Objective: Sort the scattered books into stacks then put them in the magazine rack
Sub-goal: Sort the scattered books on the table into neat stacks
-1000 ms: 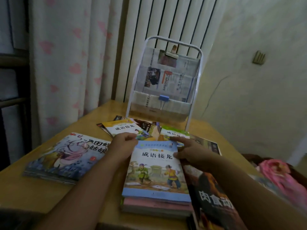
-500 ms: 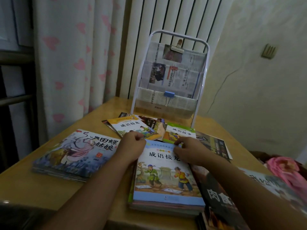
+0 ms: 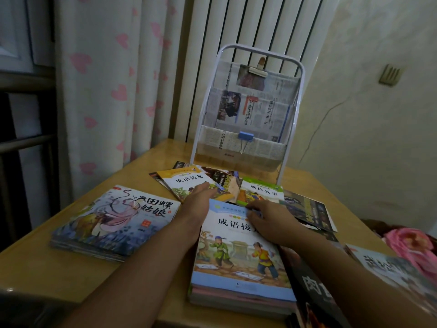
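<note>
Light wooden surface [image 3: 59, 268], rounded edges. White tube-frame magazine rack [image 3: 246, 110] with newspaper pockets stands at far edge. Left – stack of picture books, blue-purple cover on top [image 3: 113, 223]. Near front edge – stack topped by blue-bordered book with two running children [image 3: 238, 254]. Between it and rack – loose scatter: yellow-covered book [image 3: 186, 183], green-covered book [image 3: 262, 191], dark-covered books [image 3: 307, 209] overlapping toward right.

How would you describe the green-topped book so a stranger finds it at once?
Start at the white magazine rack at the table's far end. Just before its right foot lies the green-topped book, beyond the right hand. Its neighbours have yellow, blue or dark covers.
</note>
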